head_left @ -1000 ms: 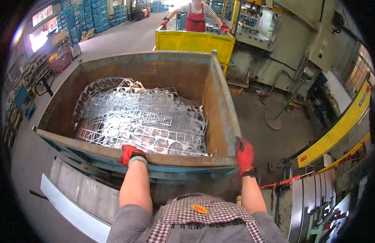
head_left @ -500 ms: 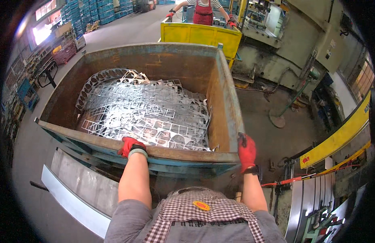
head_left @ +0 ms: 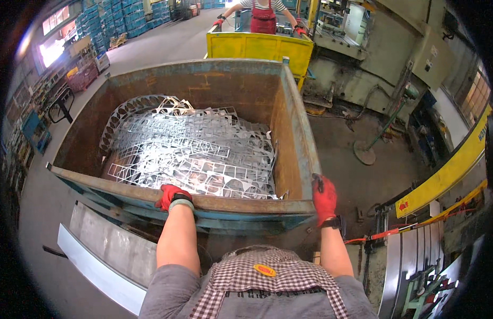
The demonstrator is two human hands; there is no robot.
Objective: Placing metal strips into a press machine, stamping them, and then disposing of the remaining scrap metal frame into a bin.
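Observation:
A large rusty metal bin (head_left: 246, 206) with worn blue sides stands in front of me. In it lies a heap of punched sheet-metal scrap (head_left: 188, 149), with square and round cut-outs. My left hand (head_left: 173, 197), in a red glove, is closed over the bin's near rim, left of the middle. At the near right corner, my right hand (head_left: 324, 201), gloved in red with dark fingertips, is closed on the edge. Its fingers are partly hidden. Both arms reach forward.
Beyond the bin, a co-worker (head_left: 263, 16) in a red apron holds a yellow container (head_left: 259, 49). A green pedestal stand (head_left: 365, 153) and a large press (head_left: 390, 58) are to the right. Flat metal sheets (head_left: 100, 266) lie at lower left. A yellow guard bar (head_left: 443, 183) spans the right.
The view has shifted slightly, and the yellow container appears a little lower and more to the left. Both my hands keep their places on the bin's rim.

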